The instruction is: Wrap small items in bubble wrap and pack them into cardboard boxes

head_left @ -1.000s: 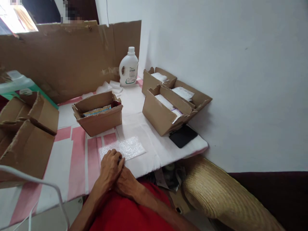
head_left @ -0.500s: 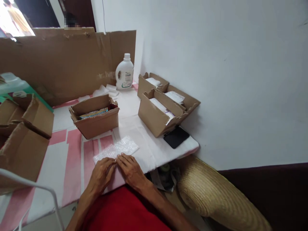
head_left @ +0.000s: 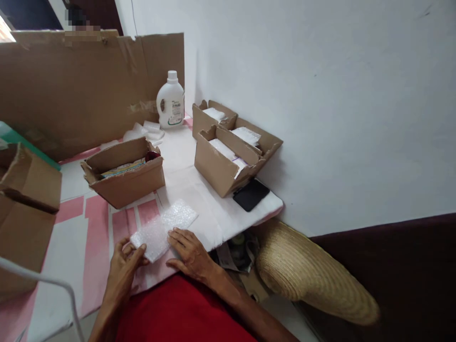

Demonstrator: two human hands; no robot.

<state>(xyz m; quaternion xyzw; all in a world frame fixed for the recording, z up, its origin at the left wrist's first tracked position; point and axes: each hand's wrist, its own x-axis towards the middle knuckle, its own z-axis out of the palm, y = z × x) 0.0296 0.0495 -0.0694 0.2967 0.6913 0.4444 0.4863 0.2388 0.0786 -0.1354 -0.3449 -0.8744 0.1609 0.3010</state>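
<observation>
Near edge of worktop [head_left: 181,173] runs just in front of the red clothing, both wrists near it; open box [head_left: 137,187] sits beyond the bubble wrap [head_left: 151,237], boxes on the left [head_left: 26,242] well apart from it; white strip of worktop runs right of the wrap to the black flat item [head_left: 251,194], which lies near the right edge beside the wall-side boxes [head_left: 213,166]; bubble wrap lies near the front edge, between the hands, far part angled right; left hand [head_left: 124,263] has its left near corner pinched, thumb on top; right hand [head_left: 188,254] palm down, fingers extended with tips at the wrap's right side, thumb spread away from them; vs half a second ago: fingertips nearly met at the near edge then, now apart, left hand shifted to the corner
</observation>
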